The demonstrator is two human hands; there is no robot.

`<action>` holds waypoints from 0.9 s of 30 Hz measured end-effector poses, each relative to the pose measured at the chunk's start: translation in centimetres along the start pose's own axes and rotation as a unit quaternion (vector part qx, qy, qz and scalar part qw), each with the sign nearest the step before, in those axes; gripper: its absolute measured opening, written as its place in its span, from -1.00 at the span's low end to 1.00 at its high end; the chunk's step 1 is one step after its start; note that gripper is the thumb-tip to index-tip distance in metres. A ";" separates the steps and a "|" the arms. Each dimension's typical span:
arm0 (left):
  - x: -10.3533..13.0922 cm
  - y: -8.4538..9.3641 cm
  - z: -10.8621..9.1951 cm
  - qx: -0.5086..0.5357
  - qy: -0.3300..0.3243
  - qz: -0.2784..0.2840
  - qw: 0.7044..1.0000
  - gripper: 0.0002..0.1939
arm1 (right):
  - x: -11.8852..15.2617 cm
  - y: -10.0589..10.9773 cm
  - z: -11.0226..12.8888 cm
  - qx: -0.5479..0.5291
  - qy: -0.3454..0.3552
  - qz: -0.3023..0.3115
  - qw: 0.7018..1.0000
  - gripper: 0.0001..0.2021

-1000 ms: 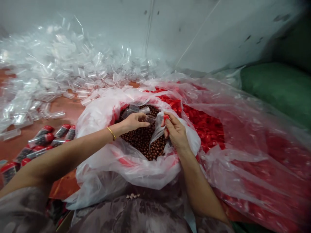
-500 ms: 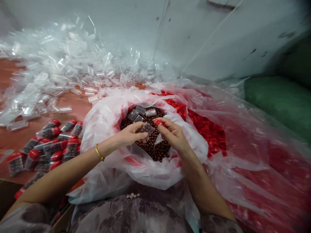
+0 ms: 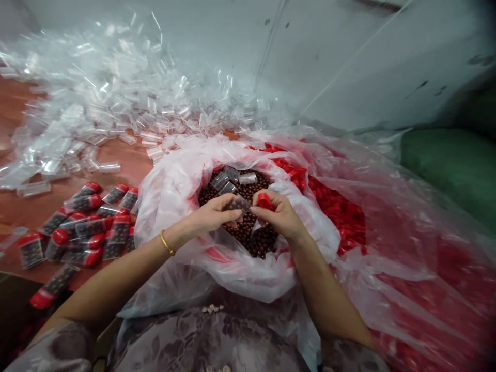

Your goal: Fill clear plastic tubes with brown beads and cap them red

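Note:
My left hand [image 3: 221, 211] pinches a clear plastic tube [image 3: 241, 204] between thumb and fingers, above a bag of small brown balls [image 3: 248, 235]. Close beside its right end, my right hand [image 3: 279, 213] is closed on a red cap [image 3: 265, 201]. The right fingertips appear to touch the tube's end; the exact contact is too small to tell. Several more clear tubes [image 3: 227, 178] lie on the balls at the far side. The white plastic bag [image 3: 170, 181] has its rim rolled outward around the balls.
Clear empty tubes [image 3: 96, 98] are heaped at the back left, against the wall. Filled tubes with red caps [image 3: 83, 225] lie piled on the orange table [image 3: 127, 155] at left. A large clear bag of red caps [image 3: 337, 214] spreads to the right, beside a green bulky shape [image 3: 445, 170].
My right hand has moved in against the tube's end, and the red cap has turned upward in its fingers. My left hand keeps its pinch on the tube. The view has shifted slightly.

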State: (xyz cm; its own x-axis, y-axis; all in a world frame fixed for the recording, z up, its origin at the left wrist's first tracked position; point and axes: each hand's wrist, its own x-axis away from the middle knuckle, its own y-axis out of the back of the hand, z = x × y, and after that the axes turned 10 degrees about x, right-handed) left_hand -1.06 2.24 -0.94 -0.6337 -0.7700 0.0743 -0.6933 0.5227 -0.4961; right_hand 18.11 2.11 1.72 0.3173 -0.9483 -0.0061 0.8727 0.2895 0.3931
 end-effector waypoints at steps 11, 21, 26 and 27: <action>0.5 -0.6 -0.4 -0.070 -0.006 -0.007 0.997 -0.64 | 0.9 -1.4 -0.7 0.075 0.020 -0.069 0.995 -0.69; 0.9 -0.6 0.1 -0.160 -0.090 -0.045 0.982 -0.75 | 1.7 -1.8 -0.9 0.296 0.155 -0.100 0.937 -0.58; 1.1 -0.5 0.1 -0.226 -0.089 -0.060 0.968 -0.77 | 2.0 -2.0 -0.5 0.366 0.178 -0.079 0.910 -0.56; 1.1 -0.4 0.1 -0.237 -0.091 -0.063 0.965 -0.77 | 2.0 -1.9 -0.3 0.364 0.184 -0.072 0.910 -0.56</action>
State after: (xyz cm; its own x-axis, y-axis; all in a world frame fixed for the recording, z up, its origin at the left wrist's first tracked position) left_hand -1.42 1.15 -0.75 -0.4938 -0.8670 -0.0672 -0.8670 0.4968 -0.0378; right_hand 17.23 -0.27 0.65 0.4382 -0.8235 -0.3604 0.4809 -0.1240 0.8680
